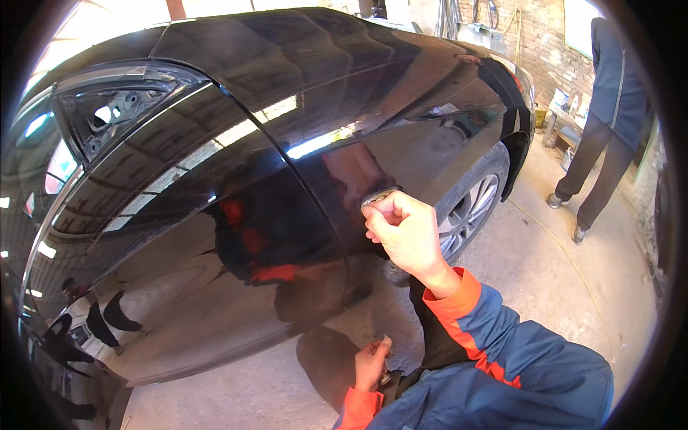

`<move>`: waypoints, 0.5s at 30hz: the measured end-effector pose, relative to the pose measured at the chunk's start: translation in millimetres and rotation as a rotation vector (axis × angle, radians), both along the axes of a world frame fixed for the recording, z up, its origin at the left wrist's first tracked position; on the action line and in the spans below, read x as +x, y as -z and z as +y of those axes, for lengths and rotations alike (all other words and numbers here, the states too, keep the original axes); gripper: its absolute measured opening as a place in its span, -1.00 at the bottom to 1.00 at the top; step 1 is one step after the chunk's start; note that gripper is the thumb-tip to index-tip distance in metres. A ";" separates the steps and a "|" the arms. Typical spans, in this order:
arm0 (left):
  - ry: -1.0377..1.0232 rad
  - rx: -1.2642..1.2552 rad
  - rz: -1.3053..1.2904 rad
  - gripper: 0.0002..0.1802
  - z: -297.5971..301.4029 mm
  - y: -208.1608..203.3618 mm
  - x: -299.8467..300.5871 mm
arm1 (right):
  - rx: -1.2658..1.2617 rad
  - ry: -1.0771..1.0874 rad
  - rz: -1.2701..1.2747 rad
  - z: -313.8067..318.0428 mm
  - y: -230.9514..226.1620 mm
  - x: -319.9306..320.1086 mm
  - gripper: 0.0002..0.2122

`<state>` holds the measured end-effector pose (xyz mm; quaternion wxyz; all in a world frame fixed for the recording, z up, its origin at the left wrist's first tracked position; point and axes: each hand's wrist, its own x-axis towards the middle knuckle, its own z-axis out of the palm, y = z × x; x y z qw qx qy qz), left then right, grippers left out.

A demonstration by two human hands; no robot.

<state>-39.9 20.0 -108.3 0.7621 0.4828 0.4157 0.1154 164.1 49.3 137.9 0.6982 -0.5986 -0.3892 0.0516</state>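
Note:
My right hand (407, 233) is raised to the black car's fender (430, 154), just behind the front wheel arch. Its fingers are pinched on a small flat thing with a rounded edge (378, 196), which seems to touch the glossy paint; its kind is not clear. Low down, in front of my body, my left hand (370, 365) is closed with thumb and fingers together. Whatever it may hold is too small to name. The car door (279, 236) is shut to the left of my right hand, mirroring my red and dark clothing.
The front wheel (471, 208) stands just right of my right hand. A bare mirror mount (107, 115) shows at the window corner. At the right a person (609, 115) in dark clothes stands near a cluttered bench (566, 118). A thin hose (566, 247) lies along the concrete floor.

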 end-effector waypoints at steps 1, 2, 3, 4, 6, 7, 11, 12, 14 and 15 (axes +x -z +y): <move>0.007 0.003 -0.004 -0.57 0.0 -0.3 0.4 | 0.021 -0.017 0.061 -0.1 -0.6 -0.9 -0.89; 0.014 0.004 0.001 -0.58 0.1 -0.7 1.0 | 0.043 -0.036 0.122 0.4 -0.9 -2.8 -0.89; 0.011 0.010 -0.001 -0.58 -0.2 -1.2 1.0 | 0.057 -0.060 0.197 1.3 -1.4 -4.7 -0.89; 0.011 0.013 0.006 -0.58 -0.4 -1.8 1.1 | 0.070 -0.055 0.216 2.4 -2.1 -5.9 -0.88; 0.013 0.011 0.012 -0.58 -0.4 -2.6 0.8 | 0.081 -0.052 0.281 4.2 -3.3 -8.7 -0.87; 0.014 0.006 0.010 -0.58 -0.6 -2.9 0.3 | 0.084 -0.049 0.283 4.9 -4.0 -10.2 -0.86; 0.022 0.017 -0.003 -0.57 -1.2 -2.6 -1.1 | 0.053 -0.033 0.287 5.0 -10.3 -10.1 -0.83; 0.013 0.004 -0.003 -0.57 -1.8 -2.4 -0.9 | 0.016 -0.015 0.299 3.3 -10.9 -9.6 -0.82; -0.018 0.008 -0.033 -0.58 -0.9 -3.6 -0.2 | 0.029 -0.026 0.296 -5.2 -8.7 -10.1 -0.83; -0.031 -0.004 -0.064 -0.58 -0.2 -5.0 -0.2 | 0.084 -0.059 0.260 -10.7 -4.8 -10.9 -0.83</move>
